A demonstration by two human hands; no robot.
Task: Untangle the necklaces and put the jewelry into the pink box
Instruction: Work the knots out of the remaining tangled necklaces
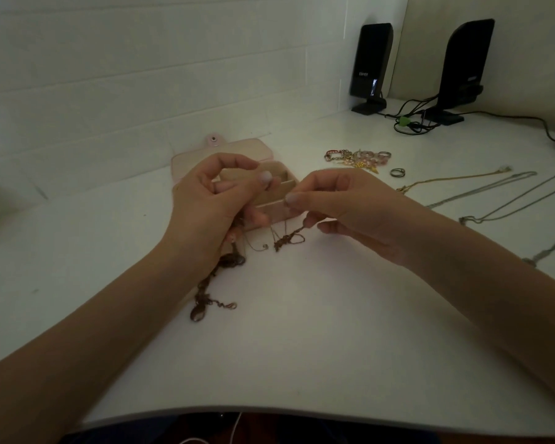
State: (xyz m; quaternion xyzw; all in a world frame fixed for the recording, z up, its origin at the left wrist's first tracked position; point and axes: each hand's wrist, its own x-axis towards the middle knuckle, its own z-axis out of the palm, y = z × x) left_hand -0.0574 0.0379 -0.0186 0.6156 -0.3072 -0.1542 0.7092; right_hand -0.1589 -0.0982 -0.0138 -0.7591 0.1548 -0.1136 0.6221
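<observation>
A tangle of dark brown necklaces (217, 277) trails across the white table (302, 331) from under my left hand (212, 203), whose curled fingers hold its upper part. My right hand (340, 206) pinches a thin chain (285, 237) of the same tangle between thumb and forefinger, just right of the left hand. Behind both hands stands the open pink box (269, 187), lid (189, 158) laid back, its beige compartments partly hidden by my fingers.
A heap of rings and charms (358, 157) and a single ring (397, 172) lie right of the box. A gold chain (452, 179) and silver chains (507, 200) stretch along the right. Two black speakers (370, 65) with cables stand at the back right.
</observation>
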